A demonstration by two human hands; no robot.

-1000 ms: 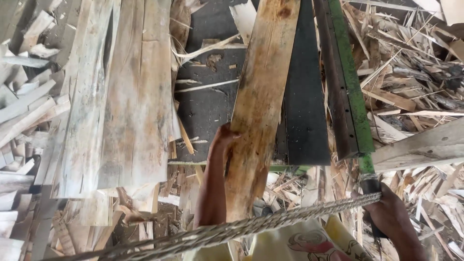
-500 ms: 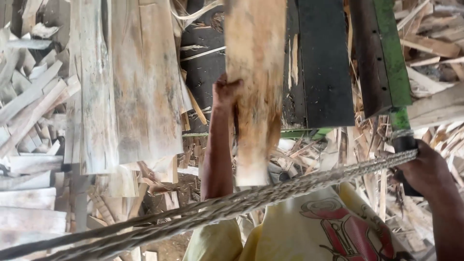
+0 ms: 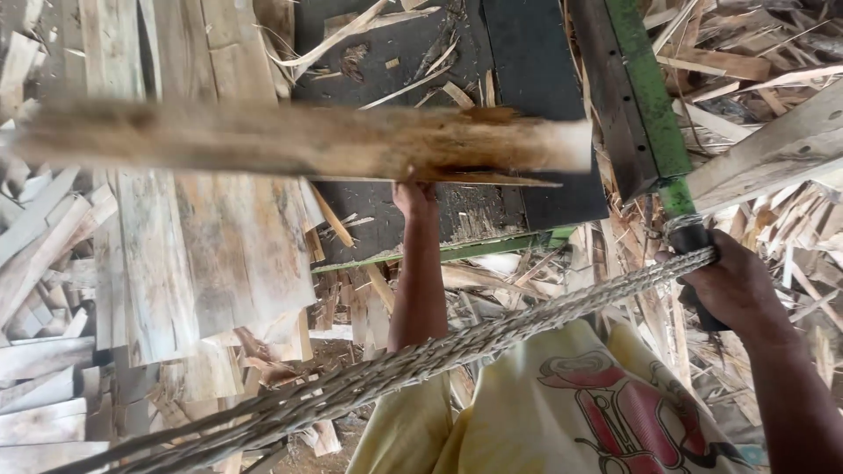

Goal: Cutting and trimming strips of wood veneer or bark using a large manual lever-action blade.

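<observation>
My left hand grips the lower edge of a long rough wooden plank that lies crosswise, blurred, above a dark machine table. My right hand is closed around the black grip of a green lever at the table's right side. A braided rope runs from that grip down to the lower left, across my yellow printed shirt.
Flat cut boards lie stacked left of the table. Thin offcuts pile at the far left, and splintered scraps heap on the right. A pale beam slants in from the right edge.
The plank has swung from pointing away from me to lying crosswise, its far end going left. My left hand stays on it, and my right hand stays on the lever grip.
</observation>
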